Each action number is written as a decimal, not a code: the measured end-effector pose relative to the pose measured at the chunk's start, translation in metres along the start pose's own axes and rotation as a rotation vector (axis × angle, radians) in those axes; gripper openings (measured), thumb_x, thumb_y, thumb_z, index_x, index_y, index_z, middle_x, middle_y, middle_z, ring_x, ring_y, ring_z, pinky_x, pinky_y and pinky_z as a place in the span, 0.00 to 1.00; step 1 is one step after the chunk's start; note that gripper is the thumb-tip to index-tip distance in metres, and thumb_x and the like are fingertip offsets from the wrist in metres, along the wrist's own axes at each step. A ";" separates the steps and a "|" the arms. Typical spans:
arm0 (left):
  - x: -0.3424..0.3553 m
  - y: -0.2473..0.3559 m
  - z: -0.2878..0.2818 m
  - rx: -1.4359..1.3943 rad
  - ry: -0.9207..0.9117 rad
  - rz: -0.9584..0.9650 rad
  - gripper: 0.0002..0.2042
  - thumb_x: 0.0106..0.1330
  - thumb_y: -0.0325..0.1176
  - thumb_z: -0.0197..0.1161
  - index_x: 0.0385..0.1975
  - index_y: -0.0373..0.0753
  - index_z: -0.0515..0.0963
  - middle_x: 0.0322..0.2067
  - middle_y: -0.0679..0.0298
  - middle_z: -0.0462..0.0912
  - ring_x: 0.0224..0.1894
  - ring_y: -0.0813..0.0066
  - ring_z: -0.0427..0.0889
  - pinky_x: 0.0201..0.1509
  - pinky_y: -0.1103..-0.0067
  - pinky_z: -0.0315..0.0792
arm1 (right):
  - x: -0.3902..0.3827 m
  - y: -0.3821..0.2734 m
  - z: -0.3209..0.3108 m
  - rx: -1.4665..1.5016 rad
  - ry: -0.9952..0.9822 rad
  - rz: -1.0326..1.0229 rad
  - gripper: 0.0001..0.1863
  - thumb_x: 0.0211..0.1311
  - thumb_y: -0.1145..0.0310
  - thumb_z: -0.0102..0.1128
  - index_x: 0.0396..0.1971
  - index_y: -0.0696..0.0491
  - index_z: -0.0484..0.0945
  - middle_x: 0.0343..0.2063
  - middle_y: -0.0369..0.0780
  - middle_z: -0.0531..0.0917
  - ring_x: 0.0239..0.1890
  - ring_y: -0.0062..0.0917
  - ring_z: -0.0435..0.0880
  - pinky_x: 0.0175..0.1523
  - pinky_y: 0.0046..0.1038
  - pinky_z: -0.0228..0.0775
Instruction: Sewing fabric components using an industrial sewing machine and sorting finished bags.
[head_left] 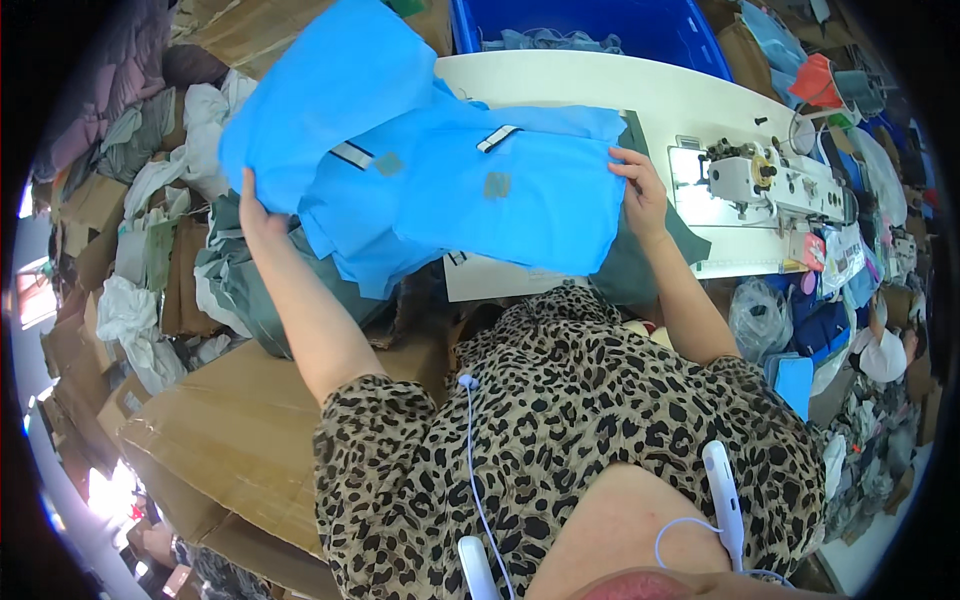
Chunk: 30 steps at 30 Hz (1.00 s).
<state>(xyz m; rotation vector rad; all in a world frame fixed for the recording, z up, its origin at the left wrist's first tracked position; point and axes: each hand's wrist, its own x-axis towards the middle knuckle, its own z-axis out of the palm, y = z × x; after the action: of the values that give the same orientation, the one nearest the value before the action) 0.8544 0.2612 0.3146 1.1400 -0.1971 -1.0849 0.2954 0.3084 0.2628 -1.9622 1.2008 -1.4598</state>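
Note:
Light blue cloth pieces [520, 225], thin and in overlapping layers, stretch between my two hands over the left part of a white sewing table [640, 85]. Two small black-and-white strips and two greyish square patches show on the cloth. At its left edge my left hand [262, 215] is closed on the cloth, most of its fingers hidden behind it. My right hand [642, 188] grips the right edge, fingers on top. A dark green fabric piece [640, 275] lies on the table under the right forearm.
Right of my right hand stands a white sewing machine [790, 180]. A blue bin [700, 45] holding blue pieces is at the back. Green fabric [300, 300] bunches below my left hand, above a large cardboard box [250, 430]. A clear plastic bag [760, 320] hangs at the table's right.

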 end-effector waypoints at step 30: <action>-0.182 -0.344 0.099 1.796 -1.046 0.651 0.35 0.52 0.43 0.71 0.63 0.53 0.67 0.68 0.61 0.57 0.72 0.58 0.52 0.71 0.51 0.48 | 0.033 0.135 0.079 -0.277 -0.248 0.556 0.11 0.61 0.61 0.57 0.35 0.52 0.82 0.32 0.44 0.84 0.37 0.38 0.83 0.43 0.35 0.74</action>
<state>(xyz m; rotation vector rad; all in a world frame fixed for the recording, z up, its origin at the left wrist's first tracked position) 0.4958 0.3398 0.1512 1.5879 -2.5441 -0.5909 0.3175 0.1954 0.1515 -1.7029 1.7179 -0.7832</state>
